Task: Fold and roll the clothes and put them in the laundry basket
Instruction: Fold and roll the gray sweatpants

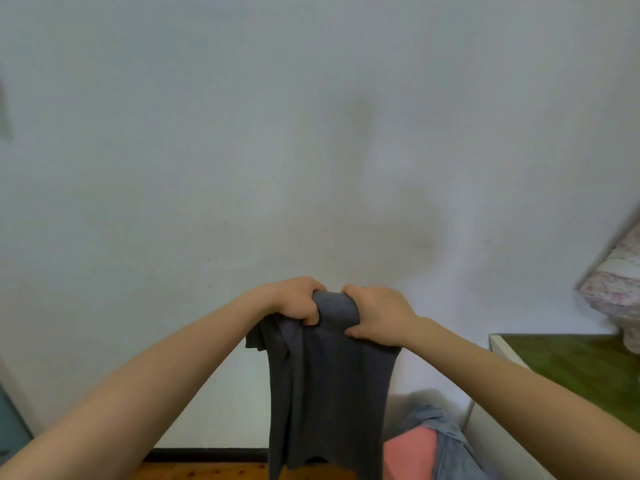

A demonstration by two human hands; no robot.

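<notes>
A dark grey garment (pixel 325 393) hangs in the air in front of me, held up by its bunched top edge. My left hand (pixel 294 301) grips the top on its left side, fingers curled into the cloth. My right hand (pixel 377 315) grips the top on its right side, close beside the left hand. The cloth falls straight down past the bottom of the frame, with a short sleeve sticking out at the left. No laundry basket is in view.
A pink cloth (pixel 408 455) and a blue-grey garment (pixel 446 441) lie at the lower right. A white-edged surface with a green top (pixel 571 368) stands at the right, with a floral-patterned bundle (pixel 616 289) on it. A pale wall fills the view; wooden floor (pixel 207 472) shows below.
</notes>
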